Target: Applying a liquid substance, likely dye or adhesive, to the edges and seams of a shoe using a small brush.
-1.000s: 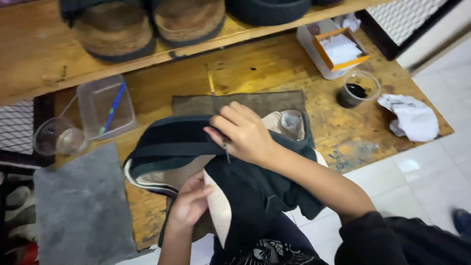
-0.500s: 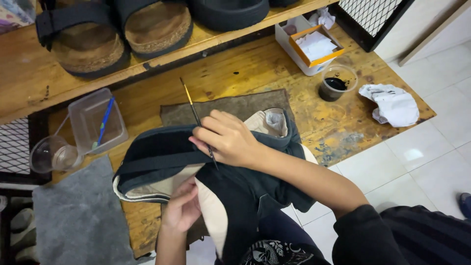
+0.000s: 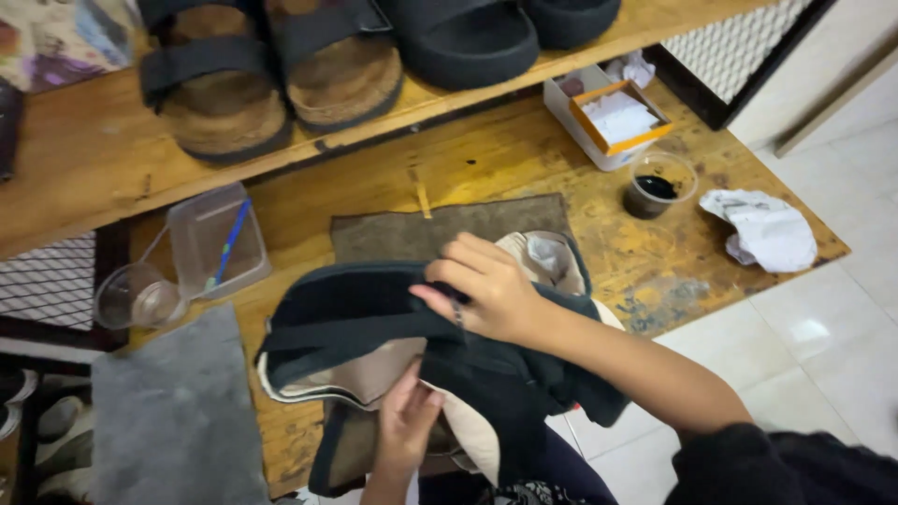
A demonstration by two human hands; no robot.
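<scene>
The right hand (image 3: 486,290) pinches the dark fabric upper of a black-and-beige shoe (image 3: 374,327) at centre; a thin tool handle seems to show under its fingers. The left hand (image 3: 407,425), at six o'clock, grips the shoe's beige lining. At two o'clock stands a small cup of black liquid (image 3: 659,185); at nine o'clock, a clear plastic tray (image 3: 215,241).

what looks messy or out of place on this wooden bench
The worn wooden bench top has dark blotchy stains near its right edge, close to a small clear cup of black liquid. A crumpled white paper lies at the right corner. Nothing looks tipped over.
</scene>
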